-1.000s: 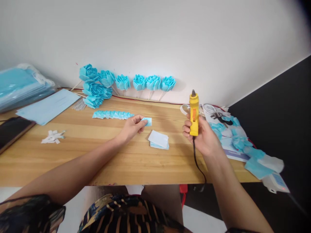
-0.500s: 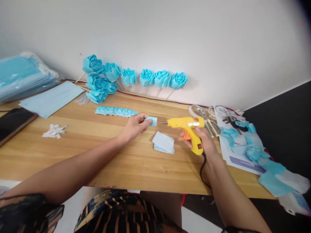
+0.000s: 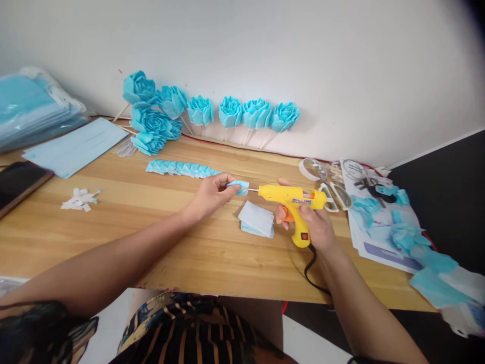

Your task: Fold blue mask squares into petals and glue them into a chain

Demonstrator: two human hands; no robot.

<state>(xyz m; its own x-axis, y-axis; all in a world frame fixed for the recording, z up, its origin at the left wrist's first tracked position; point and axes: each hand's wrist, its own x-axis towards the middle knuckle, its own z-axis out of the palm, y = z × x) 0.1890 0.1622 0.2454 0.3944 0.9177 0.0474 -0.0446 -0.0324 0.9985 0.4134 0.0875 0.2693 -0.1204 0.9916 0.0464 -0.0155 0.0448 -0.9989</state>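
Observation:
Between thumb and fingers, my left hand (image 3: 215, 194) pinches a small light-blue fabric piece (image 3: 242, 187) above the table. My right hand (image 3: 316, 222) is wrapped round a yellow glue gun (image 3: 282, 193), fingers at its orange trigger. The gun's metal nozzle points left and meets the right edge of the piece; whether it presses on it I cannot tell. Below the nozzle lies a small stack of cut fabric rectangles (image 3: 256, 218), white side up on top. Behind my left hand runs a row of folded blue petals (image 3: 178, 168).
Blue fabric roses on sticks (image 3: 230, 111) lean against the wall. At left are a bag of masks (image 3: 38, 111), flat blue sheets (image 3: 78, 146), a dark phone (image 3: 20, 184) and white scraps (image 3: 80, 199). Scissors (image 3: 333, 192) and blue scraps (image 3: 409, 237) lie at right. The gun's cord (image 3: 308, 270) hangs over the front edge.
The glue gun's nozzle has closed the gap to the fabric piece and now meets its edge. My left hand keeps its pinch. The view has shifted slightly.

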